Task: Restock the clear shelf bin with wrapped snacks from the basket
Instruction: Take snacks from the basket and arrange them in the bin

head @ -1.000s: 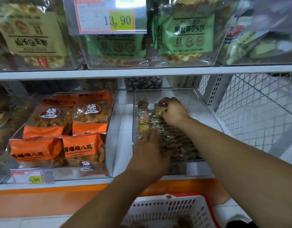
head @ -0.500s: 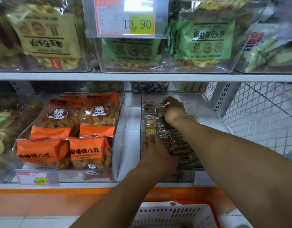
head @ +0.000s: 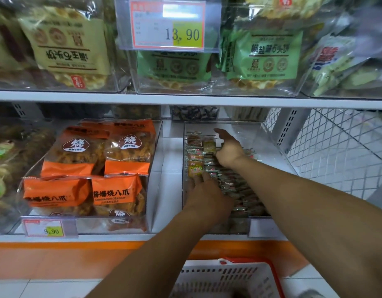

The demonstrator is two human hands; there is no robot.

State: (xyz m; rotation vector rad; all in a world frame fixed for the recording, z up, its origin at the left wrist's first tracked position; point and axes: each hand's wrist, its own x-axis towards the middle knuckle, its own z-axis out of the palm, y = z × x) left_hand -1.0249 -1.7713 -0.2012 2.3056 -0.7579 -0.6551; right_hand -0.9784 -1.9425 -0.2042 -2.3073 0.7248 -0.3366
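Head view looks down on a clear shelf bin (head: 271, 138) on the lower shelf (head: 170, 190), its left side and front packed with wrapped snacks (head: 233, 186). Left hand (head: 207, 196) rests flat, fingers straight, on the snacks near the bin's front left corner, while right hand (head: 228, 151) lies farther back with fingers loosely spread, gripping nothing. Below the shelf's front edge sits the white basket (head: 226, 278).

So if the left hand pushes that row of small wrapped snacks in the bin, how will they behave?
The snacks are small, shiny wrapped packets, so probably light and slippery, sliding over each other. They lie loose in overlapping rows, so a push from the left hand likely fans them apart rather than moving them together. The bin walls should contain them.
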